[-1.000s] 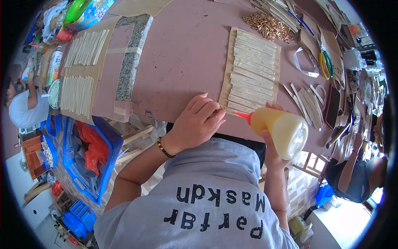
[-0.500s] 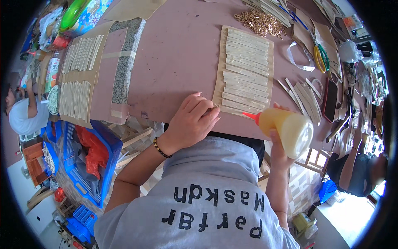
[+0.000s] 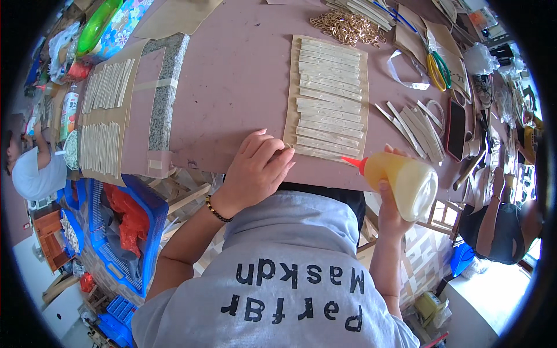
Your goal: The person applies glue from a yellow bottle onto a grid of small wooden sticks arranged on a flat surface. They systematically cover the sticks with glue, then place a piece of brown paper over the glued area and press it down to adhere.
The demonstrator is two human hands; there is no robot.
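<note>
In my right hand (image 3: pixel 392 200) is a squeeze bottle (image 3: pixel 411 187) of pale yellow liquid, tipped sideways. Its red nozzle points left, by the near right corner of a brown sheet (image 3: pixel 295 75). Rows of pale flat strips (image 3: pixel 329 97) lie across that sheet. My left hand (image 3: pixel 259 165), with a beaded bracelet (image 3: pixel 216 210) at the wrist, is closed at the sheet's near left corner. Its thumb and forefinger pinch together around something tiny, too small to make out.
Gold-coloured metal links (image 3: pixel 347 28) are heaped at the back right. Scissors (image 3: pixel 439 71), loose strips (image 3: pixel 415 127) and a phone (image 3: pixel 456 130) lie to the right. A stone slab (image 3: pixel 168 93) and more strips (image 3: pixel 104 145) are left. A blue basket (image 3: pixel 152 232) stands below; another person (image 3: pixel 38 165) sits far left.
The whole view has shifted, so the table appears further left. Against the sheet, the bottle and its nozzle have moved a little right. My left hand keeps its pinch at the sheet's corner.
</note>
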